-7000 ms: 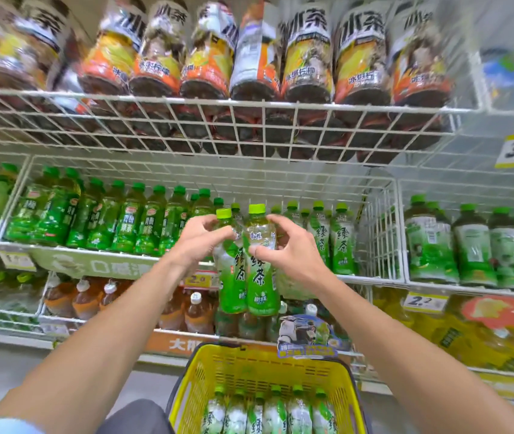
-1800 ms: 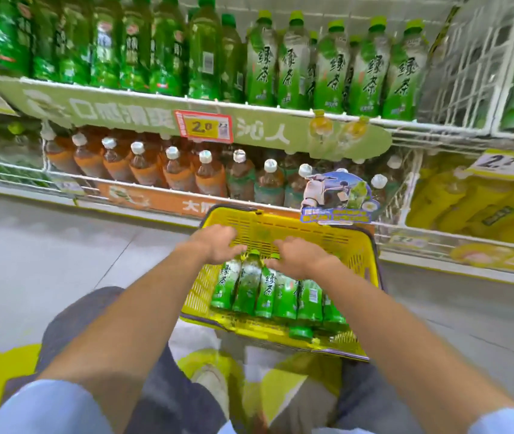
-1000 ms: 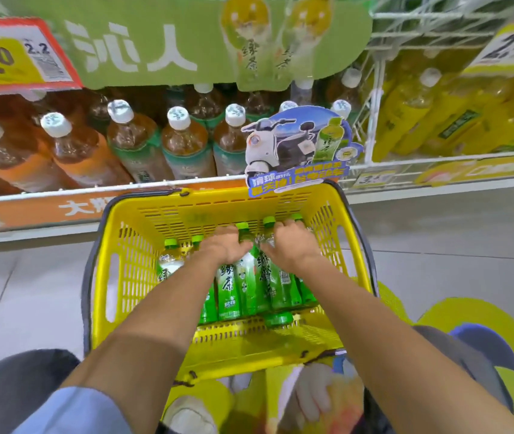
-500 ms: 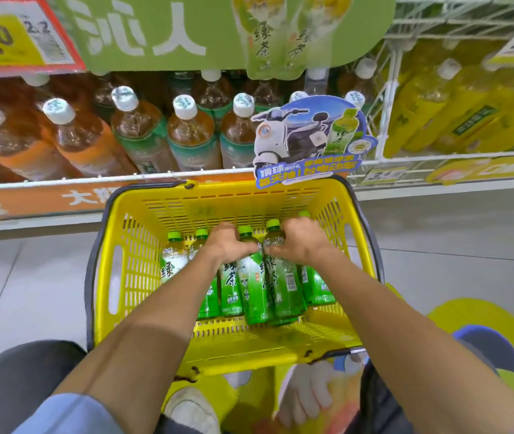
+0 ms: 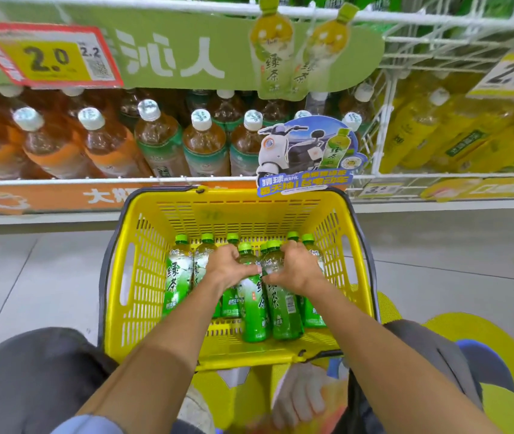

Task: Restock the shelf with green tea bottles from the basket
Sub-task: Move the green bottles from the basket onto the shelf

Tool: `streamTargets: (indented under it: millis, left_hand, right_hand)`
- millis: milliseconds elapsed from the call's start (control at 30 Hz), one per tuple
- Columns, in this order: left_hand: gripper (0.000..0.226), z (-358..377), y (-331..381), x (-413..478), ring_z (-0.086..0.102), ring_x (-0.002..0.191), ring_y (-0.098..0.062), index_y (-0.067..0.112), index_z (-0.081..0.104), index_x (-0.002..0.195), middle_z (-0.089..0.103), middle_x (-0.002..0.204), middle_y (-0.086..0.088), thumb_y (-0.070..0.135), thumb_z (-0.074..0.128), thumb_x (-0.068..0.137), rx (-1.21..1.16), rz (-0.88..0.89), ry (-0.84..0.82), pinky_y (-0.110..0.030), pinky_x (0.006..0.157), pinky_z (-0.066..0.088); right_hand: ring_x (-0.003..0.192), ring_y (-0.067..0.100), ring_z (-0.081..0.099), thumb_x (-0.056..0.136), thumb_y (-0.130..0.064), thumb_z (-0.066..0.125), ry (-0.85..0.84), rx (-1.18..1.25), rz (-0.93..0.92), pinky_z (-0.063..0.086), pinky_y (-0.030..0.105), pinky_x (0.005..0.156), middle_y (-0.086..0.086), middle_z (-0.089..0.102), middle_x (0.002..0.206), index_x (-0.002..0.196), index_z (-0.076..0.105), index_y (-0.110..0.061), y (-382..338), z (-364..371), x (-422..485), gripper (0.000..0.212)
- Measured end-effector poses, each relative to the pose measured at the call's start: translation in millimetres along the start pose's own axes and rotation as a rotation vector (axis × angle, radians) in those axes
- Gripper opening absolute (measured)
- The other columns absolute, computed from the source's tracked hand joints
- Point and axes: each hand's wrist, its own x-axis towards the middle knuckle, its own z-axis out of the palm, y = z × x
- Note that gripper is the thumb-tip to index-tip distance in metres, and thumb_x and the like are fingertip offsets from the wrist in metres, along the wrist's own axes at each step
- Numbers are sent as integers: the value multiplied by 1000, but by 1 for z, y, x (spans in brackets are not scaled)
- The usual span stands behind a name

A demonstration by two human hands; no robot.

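Observation:
Both my hands are down inside the yellow basket (image 5: 143,277), which stands on the floor before the shelf. My left hand (image 5: 229,266) grips the upper part of one green tea bottle (image 5: 252,311). Beside it my right hand (image 5: 295,267) grips a second green tea bottle (image 5: 282,308). Both bottles are raised above several more green tea bottles (image 5: 176,277) lying in the basket. The green tea shelf edge (image 5: 168,54) with its green banner runs along the top of the view; its bottles are mostly cut off.
Brown tea bottles (image 5: 155,139) fill the lower shelf behind the basket, with yellow bottles (image 5: 456,136) to the right. A scooter promo card (image 5: 307,158) sticks out over the basket's far rim. Grey floor lies on both sides. My knees flank the basket.
Since half a second ago my hands have lifted the two gripped bottles slightly up and toward me, out of the row. Earlier I placed two bottles on the shelf and reached down.

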Motion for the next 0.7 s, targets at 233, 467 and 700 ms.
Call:
streamTargets:
  millis: [233, 467, 700]
  left_hand:
    - [51, -8, 1, -26, 62, 103, -28, 22, 58, 108, 59, 121, -7, 26, 91, 69, -199, 50, -10, -37, 79, 55]
    - [80, -24, 14, -54, 56, 90, -8, 7, 46, 144, 59, 119, -8, 9, 86, 74, -274, 66, -16, -25, 87, 49]
    - [87, -46, 57, -105, 57, 107, -17, 7, 42, 147, 57, 128, -8, 18, 85, 71, -305, 148, 35, -32, 92, 50]
  right_hand:
    - [125, 24, 53, 65, -40, 94, -18, 265, 6, 48, 32, 102, 5, 53, 141, 143, 47, -14, 11, -13, -9, 95]
    - [94, 14, 58, 68, -24, 94, -55, 495, -107, 51, 20, 65, -6, 55, 111, 127, 44, -28, 17, -30, -35, 78]
    - [87, 16, 60, 56, -39, 95, 24, 508, -255, 53, 22, 66, 4, 65, 108, 122, 53, -39, 14, -77, -58, 78]
